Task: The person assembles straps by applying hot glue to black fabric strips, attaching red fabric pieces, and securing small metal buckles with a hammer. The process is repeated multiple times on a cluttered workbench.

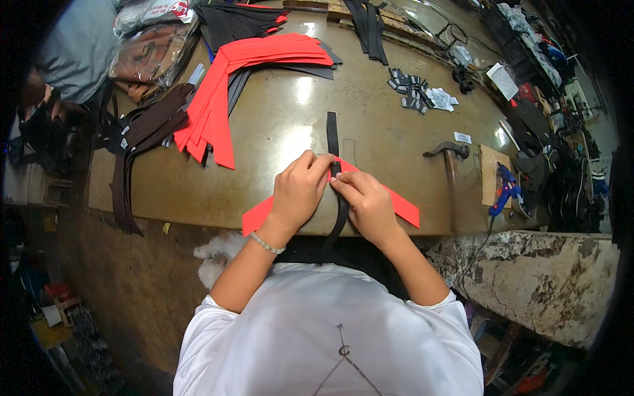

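- The left hand (pixel 300 188) has its fingers closed on the bright red, ribbed flat strip (pixel 400 207) near its middle.
- The right hand (pixel 366 201), just beside it, pinches the narrow black flat strap (pixel 333 134) between its fingers, where strap and strip cross.
- The strip lies bent near the front edge of the glossy brown bench (pixel 396 142); the strap hangs over that edge.
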The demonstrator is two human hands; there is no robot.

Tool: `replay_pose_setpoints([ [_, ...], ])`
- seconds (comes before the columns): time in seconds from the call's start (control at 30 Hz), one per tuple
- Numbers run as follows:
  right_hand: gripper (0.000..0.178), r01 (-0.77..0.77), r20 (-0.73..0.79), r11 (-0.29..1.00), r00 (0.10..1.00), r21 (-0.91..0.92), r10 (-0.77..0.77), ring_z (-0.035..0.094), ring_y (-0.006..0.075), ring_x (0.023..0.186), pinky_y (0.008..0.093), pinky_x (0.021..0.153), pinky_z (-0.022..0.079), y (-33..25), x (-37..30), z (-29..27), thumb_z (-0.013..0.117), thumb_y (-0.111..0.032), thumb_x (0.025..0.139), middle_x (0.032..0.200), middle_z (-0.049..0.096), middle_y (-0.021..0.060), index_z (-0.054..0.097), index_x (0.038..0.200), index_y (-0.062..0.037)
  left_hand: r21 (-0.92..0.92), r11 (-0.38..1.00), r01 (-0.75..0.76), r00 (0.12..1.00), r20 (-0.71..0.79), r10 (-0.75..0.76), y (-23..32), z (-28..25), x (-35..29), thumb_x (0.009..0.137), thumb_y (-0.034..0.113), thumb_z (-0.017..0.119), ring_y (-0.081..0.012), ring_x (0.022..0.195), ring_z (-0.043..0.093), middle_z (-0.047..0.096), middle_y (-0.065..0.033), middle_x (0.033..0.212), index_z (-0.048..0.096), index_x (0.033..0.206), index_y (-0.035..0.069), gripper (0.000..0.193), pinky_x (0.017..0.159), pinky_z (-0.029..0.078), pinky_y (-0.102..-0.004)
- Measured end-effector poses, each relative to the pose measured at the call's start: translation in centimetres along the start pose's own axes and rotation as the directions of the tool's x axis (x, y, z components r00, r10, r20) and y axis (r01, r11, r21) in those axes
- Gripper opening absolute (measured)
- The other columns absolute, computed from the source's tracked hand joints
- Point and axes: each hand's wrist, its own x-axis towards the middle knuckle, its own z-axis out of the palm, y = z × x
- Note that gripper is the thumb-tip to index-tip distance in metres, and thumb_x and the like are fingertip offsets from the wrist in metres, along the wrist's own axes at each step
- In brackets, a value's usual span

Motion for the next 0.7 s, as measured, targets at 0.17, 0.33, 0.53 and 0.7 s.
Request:
replay_pose_setpoints([
  [0.17,0.031,-0.008,0.112,0.999,0.994,0.033,0.004,0.061,0.0326,0.1,0.0403,0.082,0.053,-0.1,-0.8,-0.8,0.06,0.004,0.072,0.098,0.061,0.0131,0.067,0.102,-0.0016,0.147,0.988,-0.045,0.994,0.104,0.03,0.0,0.3,-0.5,0.084,0.011,0.066,-0.0281,0.073,0.061,0.055,-0.0107,0.08,0.07,0.111,0.015,0.028,0.06,0.049,-0.0406],
  [0.33,0.039,-0.041,0.25,0.994,0.968,0.099,0.015,0.054,0.0381,0.12,0.0452,0.095,0.049,-3.2,-2.6,-2.6,0.059,0.007,0.071,0.103,0.06,0.017,0.066,0.108,-0.0022,0.23,0.97,-0.082,0.993,0.107,0.058,0.0,0.5,-0.7,0.086,0.013,0.06,-0.0291,0.077,0.062,0.056,-0.0102,0.084,0.067,0.109,0.013,0.024,0.061,0.051,-0.0405],
  [0.53,0.041,-0.4,-0.147,0.909,0.898,0.118,0.414,0.046,0.0303,0.132,0.039,0.104,0.041,-1.6,-7.4,-6.6,0.064,0.002,0.084,0.145,0.045,0.0164,0.06,0.124,-0.0035,0.282,0.958,-0.06,0.967,0.253,-0.013,0.8,0.0,0.0,0.09,0.01,0.05,-0.03,0.084,0.064,0.057,-0.0115,0.092,0.048,0.132,0.016,0.042,0.063,0.054,-0.0435],
  [0.7,0.064,-0.848,-0.886,0.53,0.252,-0.008,0.389,0.042,0.0311,0.132,0.0449,0.107,0.04,12.5,-14.5,-13.3,0.068,-0.017,0.092,0.149,0.032,0.0182,0.037,0.146,-0.0064,0.116,0.993,0.024,0.986,0.162,-0.043,1.7,-1.2,0.6,0.086,0.002,0.052,-0.0349,0.083,0.062,0.055,-0.0155,0.096,0.048,0.131,0.007,0.045,0.068,0.054,-0.0454],
])
